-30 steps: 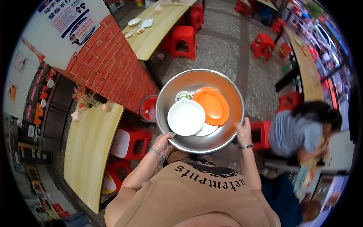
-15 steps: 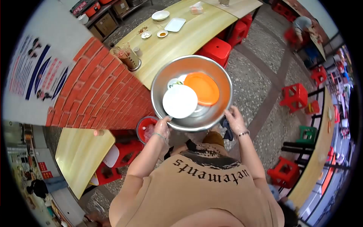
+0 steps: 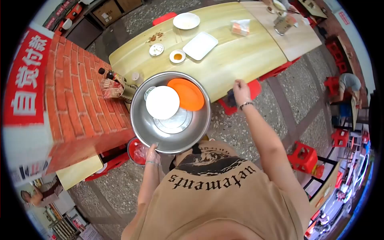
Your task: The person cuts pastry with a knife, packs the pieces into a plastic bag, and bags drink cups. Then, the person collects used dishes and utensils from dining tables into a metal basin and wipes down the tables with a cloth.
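My left hand [image 3: 152,155], in a clear plastic glove, grips the near rim of a large steel basin [image 3: 188,134]. The basin is tilted slightly against the table's near edge. Inside it lie a white round dish [image 3: 163,103], an orange plate [image 3: 186,94] and a small dish [image 3: 149,93] partly covered by the white one. My right hand [image 3: 242,93] is off the basin, reaching over a red stool by the table. Its fingers are closed on a dark cloth [image 3: 231,98], which hangs beside them.
On the wooden table [image 3: 228,74] are a white bowl [image 3: 186,21], a rectangular white plate [image 3: 201,46], a sauce dish [image 3: 177,56], a small dish [image 3: 156,50] and food scraps [image 3: 155,37]. A brick pillar [image 3: 88,92] stands left; red stools [image 3: 303,157] stand right.
My right hand has let go of the basin rim and moved forward toward the table with the dark cloth. The basin, held by my left hand, has shifted left; the table is closer.
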Available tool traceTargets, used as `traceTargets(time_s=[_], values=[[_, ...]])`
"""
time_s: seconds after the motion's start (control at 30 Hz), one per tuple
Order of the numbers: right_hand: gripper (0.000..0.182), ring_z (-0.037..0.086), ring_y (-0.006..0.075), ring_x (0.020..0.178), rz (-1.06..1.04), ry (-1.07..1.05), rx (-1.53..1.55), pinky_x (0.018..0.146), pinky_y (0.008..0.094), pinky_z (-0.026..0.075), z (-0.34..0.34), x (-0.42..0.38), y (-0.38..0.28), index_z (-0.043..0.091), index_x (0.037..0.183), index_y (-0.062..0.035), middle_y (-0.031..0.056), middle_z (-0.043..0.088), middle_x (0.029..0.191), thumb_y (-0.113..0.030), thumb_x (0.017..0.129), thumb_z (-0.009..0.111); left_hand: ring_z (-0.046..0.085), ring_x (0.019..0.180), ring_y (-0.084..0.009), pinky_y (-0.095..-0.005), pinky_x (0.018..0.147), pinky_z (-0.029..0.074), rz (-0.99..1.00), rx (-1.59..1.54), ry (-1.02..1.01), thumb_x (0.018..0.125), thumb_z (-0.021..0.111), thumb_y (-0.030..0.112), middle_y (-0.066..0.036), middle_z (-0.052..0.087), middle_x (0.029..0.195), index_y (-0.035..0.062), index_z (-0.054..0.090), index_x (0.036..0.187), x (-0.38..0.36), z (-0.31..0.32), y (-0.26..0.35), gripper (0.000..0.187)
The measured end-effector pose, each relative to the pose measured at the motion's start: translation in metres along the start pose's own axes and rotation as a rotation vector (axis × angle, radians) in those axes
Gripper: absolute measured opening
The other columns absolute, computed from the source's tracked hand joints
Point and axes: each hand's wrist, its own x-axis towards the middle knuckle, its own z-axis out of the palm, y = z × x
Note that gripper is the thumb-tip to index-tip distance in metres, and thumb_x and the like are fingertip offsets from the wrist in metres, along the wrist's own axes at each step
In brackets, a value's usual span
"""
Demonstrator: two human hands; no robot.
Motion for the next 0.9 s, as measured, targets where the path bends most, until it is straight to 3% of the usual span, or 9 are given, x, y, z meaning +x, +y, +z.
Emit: traceTargets(time_s=[0.3,0.37,0.43,0.47,0.53,0.63,0.77,0.87,0.9], values=[[0.031,0.061,0.0371,0.089,0.025,-0.081,-0.369,0.082,0.0432,0.048,0.059,0.226,0.040,0.058,0.109,-0.0041,0.0227,0.064,0.092,-0.025,0.087,0.051,0.055,0.106,-0.0270,-0.0390,0.091,0.046,0.131,0.041,0.298,0.080,0.052,0.002,-0.014,0.053,0.119,0.0052,0.037,0.132,0.015,0.074,0.057,0.055],[0.036,0.059,0.0348,0.099,0.136,-0.210,-0.469,0.088,0.0427,0.046,0.072,0.259,0.026,0.057,0.114,-0.0055,0.0200,0.062,0.106,-0.028,0.087,0.050,0.054,0.107,-0.0285,-0.0369,0.095,0.042,0.108,0.146,0.361,0.082,0.054,0.006,-0.015,0.052,0.123,0.0024,0.034,0.135,0.023,0.080,0.065,0.057],[0.043,0.052,0.0331,0.112,0.159,-0.223,-0.730,0.095,0.0414,0.043,0.097,0.293,0.022,0.053,0.121,-0.0072,0.0163,0.054,0.123,-0.031,0.086,0.053,0.052,0.110,-0.0303,-0.0375,0.097,0.040,0.141,0.782,0.495,0.084,0.057,0.013,-0.016,0.051,0.124,-0.0013,0.031,0.137,0.019,0.098,0.082,0.060],[0.050,0.046,0.0324,0.120,0.145,-0.220,-0.678,0.099,0.0401,0.040,0.103,0.307,0.009,0.049,0.125,-0.0091,0.0139,0.045,0.134,-0.037,0.084,0.055,0.052,0.110,-0.0303,-0.0375,0.097,0.040,0.130,0.775,0.508,0.084,0.057,0.013,-0.016,0.051,0.124,-0.0013,0.031,0.137,0.016,0.104,0.078,0.060],[0.052,0.048,0.0331,0.117,0.038,-0.202,-0.563,0.099,0.0399,0.040,0.138,0.346,0.018,0.048,0.125,-0.0083,0.0155,0.049,0.130,-0.039,0.084,0.055,0.049,0.114,-0.0317,-0.0374,0.099,0.039,0.595,0.898,0.759,0.084,0.061,0.017,-0.020,0.052,0.124,-0.0034,0.031,0.137,0.013,0.120,0.072,0.064],[0.051,0.052,0.0343,0.112,0.002,-0.363,-0.442,0.096,0.0399,0.041,0.170,0.389,0.002,0.050,0.122,-0.0064,0.0180,0.054,0.121,-0.040,0.084,0.055,0.048,0.118,-0.0308,-0.0361,0.097,0.040,0.772,1.274,0.797,0.082,0.063,0.013,-0.019,0.053,0.124,-0.0019,0.041,0.132,-0.006,0.247,0.148,0.056],[0.036,0.059,0.0340,0.101,-0.083,-0.774,-0.458,0.090,0.0384,0.045,0.186,0.425,0.021,0.060,0.108,-0.0040,0.0196,0.063,0.103,-0.027,0.080,0.054,0.054,0.108,-0.0341,-0.0386,0.095,0.042,0.903,1.275,0.270,0.083,0.059,0.008,-0.020,0.059,0.113,-0.0001,0.053,0.122,0.083,0.372,0.209,0.040],[0.032,0.060,0.0351,0.095,-0.152,-0.752,-0.510,0.085,0.0395,0.046,0.155,0.450,0.051,0.062,0.102,-0.0026,0.0205,0.063,0.100,-0.024,0.081,0.051,0.057,0.103,-0.0370,-0.0423,0.090,0.045,0.865,1.627,0.146,0.085,0.054,0.014,-0.024,0.058,0.113,0.0012,0.057,0.114,0.194,0.423,0.212,0.031],[0.032,0.061,0.0336,0.092,-0.111,-0.762,-0.485,0.083,0.0382,0.046,0.141,0.460,0.063,0.062,0.103,-0.0023,0.0197,0.064,0.098,-0.023,0.082,0.050,0.058,0.102,-0.0369,-0.0427,0.088,0.046,0.651,1.721,0.134,0.086,0.052,0.014,-0.023,0.059,0.112,0.0011,0.058,0.112,0.220,0.444,0.215,0.030]])
